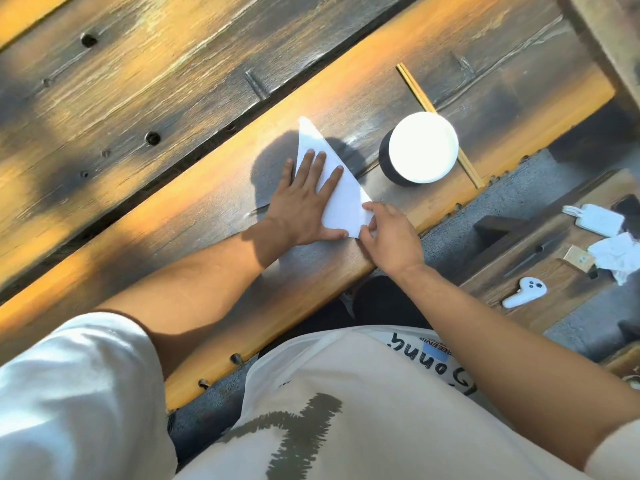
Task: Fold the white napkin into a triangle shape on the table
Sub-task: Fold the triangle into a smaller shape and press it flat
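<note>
The white napkin (343,202) lies on the wooden table (173,209) in a triangle shape, one tip pointing away from me. My left hand (304,199) rests flat on its left part, fingers spread, thumb along the near edge. My right hand (388,237) sits at the napkin's near right corner, fingertips pinching or pressing that corner. Part of the napkin is hidden under both hands.
A white bowl (422,147) with a dark outside stands just right of the napkin, with wooden chopsticks (415,86) lying under it. The table's near edge runs right below my hands. A bench at right holds a white controller (524,292), crumpled tissue (616,258) and a white charger (592,218).
</note>
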A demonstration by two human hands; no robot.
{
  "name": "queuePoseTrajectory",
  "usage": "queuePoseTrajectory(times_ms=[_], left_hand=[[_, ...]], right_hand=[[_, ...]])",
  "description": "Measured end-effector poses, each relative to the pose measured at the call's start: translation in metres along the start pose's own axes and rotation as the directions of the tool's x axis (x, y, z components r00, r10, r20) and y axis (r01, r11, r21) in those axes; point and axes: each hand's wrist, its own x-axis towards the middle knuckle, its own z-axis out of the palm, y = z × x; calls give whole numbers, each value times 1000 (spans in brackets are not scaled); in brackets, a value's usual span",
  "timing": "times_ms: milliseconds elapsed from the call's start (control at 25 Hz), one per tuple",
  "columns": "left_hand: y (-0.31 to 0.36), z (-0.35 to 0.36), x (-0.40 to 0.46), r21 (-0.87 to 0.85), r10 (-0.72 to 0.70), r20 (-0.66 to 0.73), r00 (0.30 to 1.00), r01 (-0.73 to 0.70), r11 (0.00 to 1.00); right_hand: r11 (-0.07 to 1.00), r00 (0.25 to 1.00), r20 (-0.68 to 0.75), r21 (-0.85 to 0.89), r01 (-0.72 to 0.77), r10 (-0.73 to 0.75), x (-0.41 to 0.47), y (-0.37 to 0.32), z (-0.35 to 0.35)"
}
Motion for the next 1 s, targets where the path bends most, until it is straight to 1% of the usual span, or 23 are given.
queuePoseTrajectory(times_ms=[40, 160, 240, 360, 600, 680, 720, 800, 840, 880, 920, 1000], left_hand=[[-1, 2, 1, -8, 6, -2, 1000, -6, 1000], [-6, 9, 3, 19, 12, -7, 1000, -12, 1000], [-7, 13, 4, 58, 9, -13, 1000, -9, 998], [-6, 17, 5, 67, 8, -23, 1000, -7, 998], [-5, 5, -1, 79, 15, 0, 1000, -15, 997], [-2, -2, -12, -10, -51, -27, 998, 51, 999], [3, -5, -22, -60, -107, -49, 993, 104, 993], [16, -5, -41, -201, -237, -73, 969, 218, 955], [24, -3, -51, -298, -320, -75, 944, 285, 911], [32, -3, -62, -378, -394, -90, 915, 334, 863], [37, -4, -70, -400, -450, -81, 890, 384, 832], [50, -11, -84, -352, -560, -22, 828, 518, 779]], right_hand=[[999, 1000, 12, -33, 18, -17, -2, 2, 1], [1000, 999, 43, 9, -2, 2, -1, 7, 1], [1000, 998, 66, 16, -22, 21, 2, 6, 1], [999, 995, 93, 28, -31, 28, 3, 6, 2], [999, 993, 113, 1, -43, 43, 11, 0, -1], [1000, 993, 115, -20, -24, 26, 8, -2, -5], [999, 993, 120, -51, 5, 1, 5, -6, -9], [983, 988, 135, -152, 100, -79, 1, -11, -15], [962, 978, 143, -203, 181, -154, 1, -11, -17], [919, 954, 158, -268, 288, -253, 1, -13, -23], [865, 922, 167, -321, 386, -350, 6, -14, -27], [775, 864, 205, -384, 503, -459, 17, -17, -38]])
